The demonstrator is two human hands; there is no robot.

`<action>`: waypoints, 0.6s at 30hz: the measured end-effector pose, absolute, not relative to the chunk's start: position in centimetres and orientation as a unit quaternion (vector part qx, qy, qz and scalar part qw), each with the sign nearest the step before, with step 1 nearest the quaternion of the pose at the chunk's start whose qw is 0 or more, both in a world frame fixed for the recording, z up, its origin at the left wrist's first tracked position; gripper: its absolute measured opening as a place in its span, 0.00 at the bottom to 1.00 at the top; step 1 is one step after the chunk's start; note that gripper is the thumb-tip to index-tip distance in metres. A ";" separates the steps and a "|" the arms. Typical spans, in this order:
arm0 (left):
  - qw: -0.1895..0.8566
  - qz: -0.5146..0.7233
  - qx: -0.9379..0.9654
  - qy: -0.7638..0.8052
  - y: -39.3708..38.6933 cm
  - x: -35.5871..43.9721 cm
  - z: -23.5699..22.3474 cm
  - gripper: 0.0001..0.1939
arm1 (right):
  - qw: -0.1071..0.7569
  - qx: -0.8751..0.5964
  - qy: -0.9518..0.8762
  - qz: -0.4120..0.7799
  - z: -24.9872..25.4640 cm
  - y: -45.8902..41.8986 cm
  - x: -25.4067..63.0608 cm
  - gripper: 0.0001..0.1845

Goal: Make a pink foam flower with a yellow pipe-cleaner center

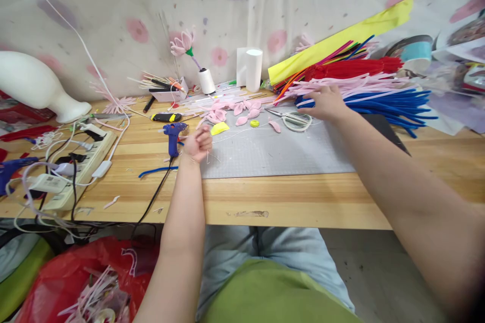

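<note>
My right hand (pixel 324 103) reaches over the pile at the back right, fingers apart, at the pale pink pipe cleaners (pixel 364 83) and the blue pipe cleaners (pixel 394 106). Loosely curled, my left hand (pixel 198 144) is above the left edge of the grey cutting mat (pixel 273 154); what its fingers hold, if anything, is hidden. Just left of it stands a blue glue gun (pixel 173 139). Pink fuzzy petals (pixel 242 120), a small yellow-green piece (pixel 254 123) and a yellow paper slip (pixel 220 128) lie on the mat. Scissors (pixel 290 117) rest beside a pale ring-shaped coil.
A pink pipe-cleaner flower (pixel 184 43) stands in a white spool (pixel 206 81) near a white cylinder (pixel 253 70). At left are a power strip (pixel 91 161) with tangled cords and a white foam head (pixel 34 86). A red bag (pixel 45 287) of scraps sits below the table edge.
</note>
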State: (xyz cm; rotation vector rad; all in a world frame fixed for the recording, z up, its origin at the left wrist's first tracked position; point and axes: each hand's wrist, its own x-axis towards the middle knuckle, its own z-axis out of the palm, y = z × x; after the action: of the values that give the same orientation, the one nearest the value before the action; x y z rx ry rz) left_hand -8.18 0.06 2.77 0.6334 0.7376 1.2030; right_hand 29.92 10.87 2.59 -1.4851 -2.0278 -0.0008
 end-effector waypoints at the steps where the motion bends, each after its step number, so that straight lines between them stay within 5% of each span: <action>1: 0.745 0.476 0.294 0.363 0.2 -7.6 2.7 0.12 | 0.298 -0.570 -0.765 -0.030 3.1 10.1 28.3 0.23; 3: 0.772 0.379 0.319 0.399 0.4 -6.2 2.5 0.11 | 0.339 -0.534 -0.774 0.011 4.2 8.2 24.4 0.19; 5: 0.776 0.335 0.351 0.402 0.2 -5.0 2.4 0.11 | 0.377 -0.473 -0.768 0.209 4.9 6.0 20.0 0.13; 9: 0.764 0.316 0.394 0.402 -0.3 -4.1 2.4 0.09 | 0.305 -0.359 -0.680 0.562 3.9 2.2 12.8 0.12; 18: 0.741 0.292 0.417 0.437 -0.2 -4.4 2.7 0.11 | 0.330 -0.375 -0.701 0.509 1.7 2.3 12.1 0.15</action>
State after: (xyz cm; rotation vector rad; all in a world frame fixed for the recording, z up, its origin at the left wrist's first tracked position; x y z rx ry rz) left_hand -4.38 -0.20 2.72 0.9153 0.9575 0.6406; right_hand 12.05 2.31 1.70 -0.9819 -1.8330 1.3307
